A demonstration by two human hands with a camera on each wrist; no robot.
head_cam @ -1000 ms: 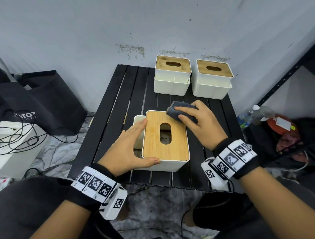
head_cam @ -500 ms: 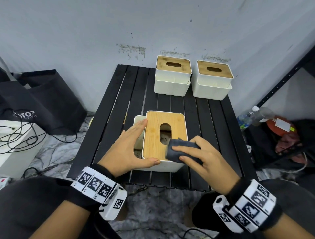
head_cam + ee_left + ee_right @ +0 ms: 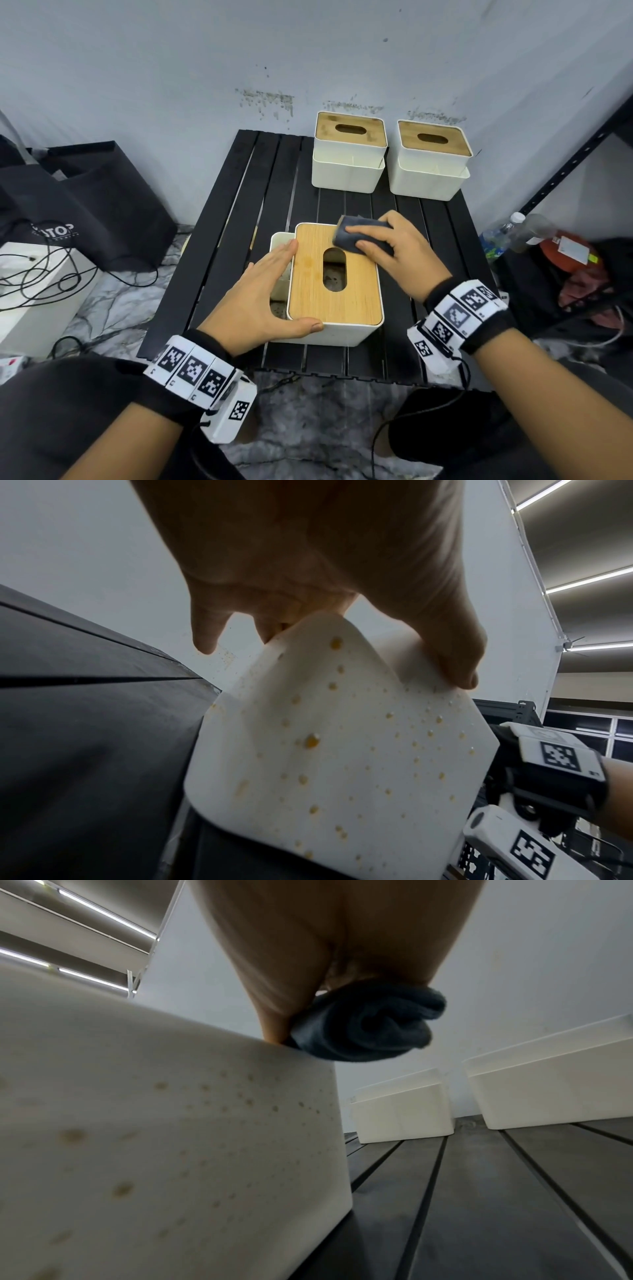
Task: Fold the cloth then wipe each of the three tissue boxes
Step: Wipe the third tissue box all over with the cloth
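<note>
The near tissue box (image 3: 335, 284) is white with a wooden slotted lid, and it stands mid-table. Brownish droplets speckle its white sides (image 3: 342, 750) (image 3: 171, 1137). My left hand (image 3: 263, 294) braces it, straight fingers along the lid's left edge and thumb on the front face. My right hand (image 3: 390, 248) holds the folded dark grey cloth (image 3: 359, 234) and presses it on the lid's far right corner. In the right wrist view the cloth (image 3: 366, 1026) bunches under my palm at the box's top edge. Two matching boxes (image 3: 349, 154) (image 3: 431, 161) stand side by side at the back.
The black slatted table (image 3: 239, 212) stands against a grey wall. A black bag (image 3: 85, 205) and a white box with cables (image 3: 34, 284) are on the floor to the left. A metal rack (image 3: 565, 164), a bottle (image 3: 503, 236) and clutter are to the right.
My right hand slid the cloth from the lid's far right corner to the near right corner, then back to the far right. The left hand and the box stayed put.
</note>
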